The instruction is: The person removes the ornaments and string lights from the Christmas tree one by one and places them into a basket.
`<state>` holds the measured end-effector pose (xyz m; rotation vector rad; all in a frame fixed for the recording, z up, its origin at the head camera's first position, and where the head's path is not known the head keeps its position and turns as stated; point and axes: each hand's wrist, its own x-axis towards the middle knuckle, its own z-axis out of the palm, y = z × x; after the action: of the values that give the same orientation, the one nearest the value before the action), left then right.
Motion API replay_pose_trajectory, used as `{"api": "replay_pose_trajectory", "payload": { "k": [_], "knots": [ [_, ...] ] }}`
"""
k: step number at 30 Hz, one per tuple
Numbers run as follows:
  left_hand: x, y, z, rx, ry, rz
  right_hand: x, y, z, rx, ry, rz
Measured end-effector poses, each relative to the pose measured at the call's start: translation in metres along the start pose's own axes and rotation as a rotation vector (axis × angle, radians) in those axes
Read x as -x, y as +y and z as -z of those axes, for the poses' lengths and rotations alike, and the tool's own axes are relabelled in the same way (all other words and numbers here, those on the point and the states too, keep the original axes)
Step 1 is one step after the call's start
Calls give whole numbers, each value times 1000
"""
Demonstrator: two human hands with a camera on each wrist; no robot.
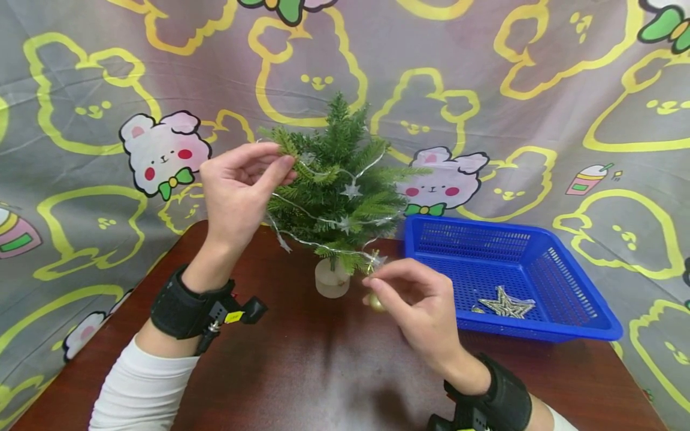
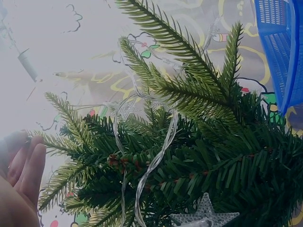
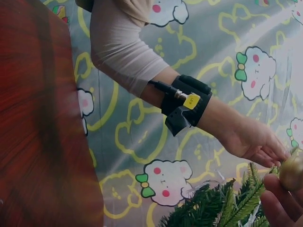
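A small artificial Christmas tree (image 1: 345,152) stands on a pale round base (image 1: 331,281), wrapped in a clear light string (image 1: 302,209) with star-shaped lights (image 1: 351,190). My left hand (image 1: 237,188) pinches the tip of an upper left branch (image 1: 295,146) between thumb and fingers; the left wrist view shows the fingertips (image 2: 35,146) at that tip. Low on the right, my right hand (image 1: 423,311) pinches the gold loop (image 1: 372,261) of a bauble, close beside a lower branch. The gold bauble (image 1: 377,304) hangs below the fingertips, partly covered by them.
To the right stands a blue plastic basket (image 1: 566,331), holding a gold star ornament (image 1: 507,304) and a small gold bauble (image 1: 477,309). A patterned cloth (image 1: 345,48) hangs behind the brown table (image 1: 280,371). Each wrist wears a black strap with a camera.
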<state>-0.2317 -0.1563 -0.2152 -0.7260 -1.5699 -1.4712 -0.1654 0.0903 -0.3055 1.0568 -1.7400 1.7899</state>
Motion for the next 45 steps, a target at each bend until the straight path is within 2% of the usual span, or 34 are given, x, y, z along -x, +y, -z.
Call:
{"api": "replay_pose_trajectory", "payload": {
  "k": [23, 29, 37, 45],
  "knots": [
    [2, -1, 1, 29, 5, 8, 8, 2, 36, 66, 45, -54],
    [2, -1, 2, 23, 11, 6, 9, 4, 47, 135, 78, -63],
    [2, -1, 3, 23, 16, 17, 10, 8, 59, 283, 120, -67],
    [2, -1, 3, 31, 16, 19, 13, 12, 79, 402, 138, -143]
  ]
}}
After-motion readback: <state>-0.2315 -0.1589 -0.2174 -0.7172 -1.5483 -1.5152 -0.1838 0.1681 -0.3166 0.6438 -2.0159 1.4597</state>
